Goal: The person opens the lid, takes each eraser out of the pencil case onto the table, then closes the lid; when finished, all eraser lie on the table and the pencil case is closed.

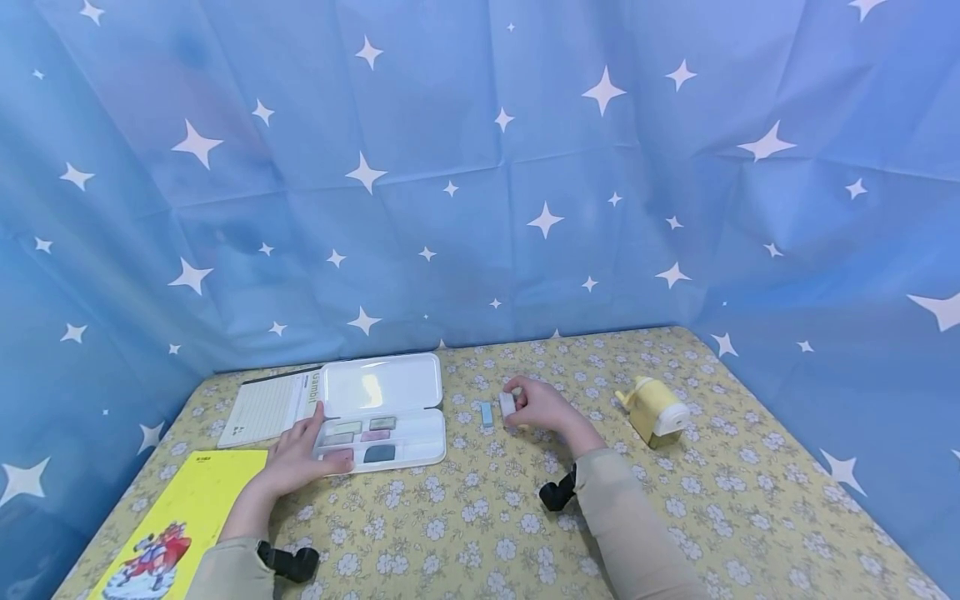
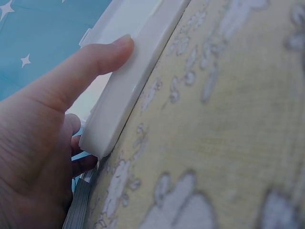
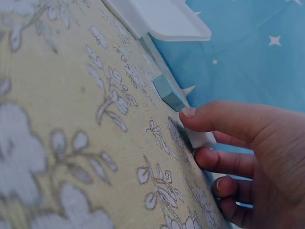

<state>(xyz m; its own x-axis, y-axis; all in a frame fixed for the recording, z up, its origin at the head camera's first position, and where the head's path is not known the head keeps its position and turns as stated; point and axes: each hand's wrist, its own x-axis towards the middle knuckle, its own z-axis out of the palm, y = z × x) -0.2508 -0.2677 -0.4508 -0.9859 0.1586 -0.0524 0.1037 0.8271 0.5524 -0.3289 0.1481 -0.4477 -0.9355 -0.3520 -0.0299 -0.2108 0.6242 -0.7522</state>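
Note:
A white hinged case [image 1: 423, 429] lies with its lid up, several coloured blocks [image 1: 379, 452] in its tray. My left hand [image 1: 296, 454] holds the case by its left end. In the left wrist view, the thumb [image 2: 107, 55] lies over the front wall and the other fingers bend behind the corner, partly hidden. To the right of the case, my right hand [image 1: 546, 408] pinches a small white block [image 1: 507, 404] between thumb and fingers, low at the tablecloth. A light blue block [image 1: 487, 414] lies just left of it, also visible beyond the thumb in the right wrist view.
At the right stands a yellow crank pencil sharpener [image 1: 654, 410]. A lined notepad [image 1: 262, 408] lies left of the case, partly under my left hand's side. A yellow booklet [image 1: 210, 492] is at the front left. Behind the floral tablecloth [image 1: 465, 508] hangs a blue starry curtain [image 1: 465, 225].

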